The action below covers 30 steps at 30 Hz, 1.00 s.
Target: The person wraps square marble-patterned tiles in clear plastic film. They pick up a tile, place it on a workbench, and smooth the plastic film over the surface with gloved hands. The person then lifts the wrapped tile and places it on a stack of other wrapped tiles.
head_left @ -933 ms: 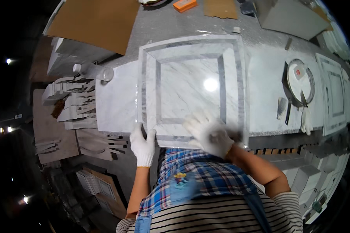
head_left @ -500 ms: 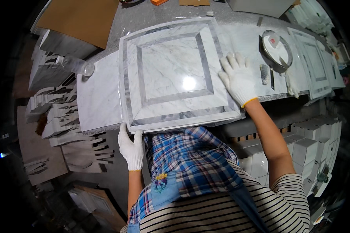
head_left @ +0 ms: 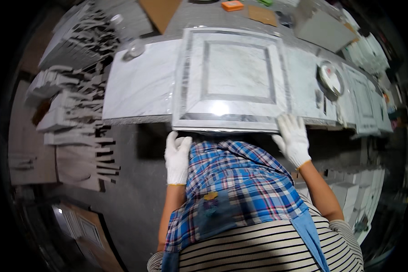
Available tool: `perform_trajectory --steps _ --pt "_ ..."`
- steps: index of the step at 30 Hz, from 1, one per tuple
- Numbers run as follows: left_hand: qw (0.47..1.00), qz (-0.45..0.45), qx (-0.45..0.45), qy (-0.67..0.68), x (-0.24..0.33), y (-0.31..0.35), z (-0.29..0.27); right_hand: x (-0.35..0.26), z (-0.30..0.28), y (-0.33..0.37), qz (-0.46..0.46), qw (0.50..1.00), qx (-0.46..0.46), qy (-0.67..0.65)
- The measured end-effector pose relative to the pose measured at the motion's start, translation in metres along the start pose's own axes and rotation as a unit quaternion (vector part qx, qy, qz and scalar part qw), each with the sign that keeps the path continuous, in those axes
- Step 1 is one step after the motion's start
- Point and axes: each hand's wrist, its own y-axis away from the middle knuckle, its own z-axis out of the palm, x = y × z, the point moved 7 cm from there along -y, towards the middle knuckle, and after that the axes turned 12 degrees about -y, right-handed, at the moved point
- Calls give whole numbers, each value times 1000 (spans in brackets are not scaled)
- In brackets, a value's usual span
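left grip (head_left: pixel 177 157): white-gloved, at the panel's front left corner, thumb and fingers apart; whether it is closed on the edge, i cannot tell.
right grip (head_left: pixel 293 140): white-gloved, fingers laid against the front right corner, thumb spread toward the front edge; cannot tell if it bears any weight.
marble panel (head_left: pixel 238 68): lying face up on the tabletop (head_left: pixel 201 18) before the person, white with gray bands, glare near its front.
left side: a pale slab (head_left: pixel 143 79) beside the panel, a clear bottle (head_left: pixel 135 47) lying at its back edge.
right side: a round dish (head_left: pixel 327 89), well apart from the panel.
behind: an orange box (head_left: pixel 232 6) and a cardboard piece (head_left: pixel 262 16).
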Motion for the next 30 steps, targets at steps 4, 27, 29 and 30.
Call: perform_trajectory --steps 4,27,29,30 --pt "995 -10 -29 91 5 0 3 31 13 17 75 997 12 28" --pt "978 -57 -27 199 5 -56 12 -26 5 9 40 989 45 -136" --pt "976 -58 -29 210 3 -57 12 -19 5 14 66 988 46 -135" --pt "972 -65 -31 223 3 -57 13 -13 4 17 83 988 56 -119"
